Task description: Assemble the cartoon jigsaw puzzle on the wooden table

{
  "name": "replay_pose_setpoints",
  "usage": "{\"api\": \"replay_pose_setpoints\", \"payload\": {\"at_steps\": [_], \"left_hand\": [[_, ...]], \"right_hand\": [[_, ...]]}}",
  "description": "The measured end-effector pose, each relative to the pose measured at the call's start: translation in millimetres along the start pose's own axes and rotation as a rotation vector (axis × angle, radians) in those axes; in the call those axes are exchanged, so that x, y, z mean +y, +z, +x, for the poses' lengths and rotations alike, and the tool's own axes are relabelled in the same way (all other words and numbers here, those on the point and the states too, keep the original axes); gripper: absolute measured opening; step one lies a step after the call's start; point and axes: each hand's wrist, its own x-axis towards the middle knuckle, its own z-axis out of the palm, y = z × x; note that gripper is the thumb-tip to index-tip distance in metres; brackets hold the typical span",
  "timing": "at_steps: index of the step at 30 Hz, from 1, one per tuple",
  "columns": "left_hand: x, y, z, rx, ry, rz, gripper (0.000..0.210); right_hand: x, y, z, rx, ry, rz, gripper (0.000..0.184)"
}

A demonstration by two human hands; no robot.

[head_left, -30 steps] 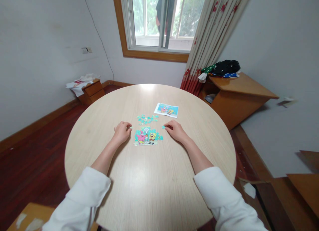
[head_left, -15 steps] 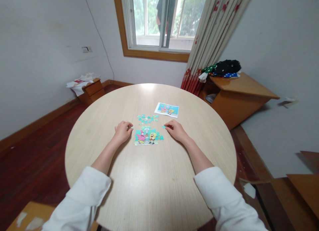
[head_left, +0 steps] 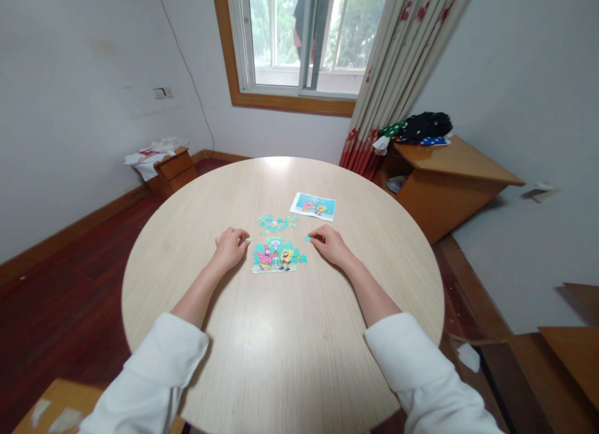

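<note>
My left hand [head_left: 231,245] rests at the left of a partly joined jigsaw puzzle [head_left: 275,257], its thumb and fingers pinched on a small pale puzzle piece [head_left: 249,239]. On the other side, my right hand [head_left: 329,242] pinches a teal puzzle piece [head_left: 307,239] just above the puzzle's right edge. The joined part shows a pink starfish, a pale figure and a yellow sponge figure; its upper and right edges are uneven. Several loose teal pieces [head_left: 277,222] lie in a cluster beyond it.
A printed picture sheet [head_left: 314,207] with the same figures lies farther back on the round wooden table [head_left: 281,347]. Behind the table are a window and a long curtain [head_left: 388,66]. A wooden cabinet [head_left: 458,166] with clothes stands at right, a small drawer unit [head_left: 175,171] at left.
</note>
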Motion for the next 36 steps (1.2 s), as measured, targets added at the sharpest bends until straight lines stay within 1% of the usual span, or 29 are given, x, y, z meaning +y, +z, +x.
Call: {"api": "replay_pose_setpoints", "payload": {"at_steps": [5,10,12,15,22,25,36], "left_hand": [[-6,2.8,4,0.010,-0.003,-0.049,0.018],[-12,2.9,8,0.098,-0.024,-0.116,0.023],[-12,1.4,8,0.106,-0.003,-0.130,0.022],[-10,-0.7,6,0.074,0.054,-0.144,0.024],[-7,-1.9,3,0.003,0.135,-0.086,0.038],[-7,-2.5,2,-0.014,0.145,-0.048,0.040],[-7,-5.1,2,-0.026,0.138,-0.004,0.036]], "right_hand": [[3,2,0,0.009,-0.004,0.011,0.013],[2,1,1,0.003,0.005,0.007,0.013],[1,1,1,-0.001,0.008,-0.002,0.013],[-1,0,1,0.000,0.003,-0.012,0.013],[0,0,1,0.002,-0.011,-0.025,0.014],[0,0,1,0.001,-0.020,-0.028,0.014],[-2,-1,1,-0.004,0.004,-0.019,0.014]]}}
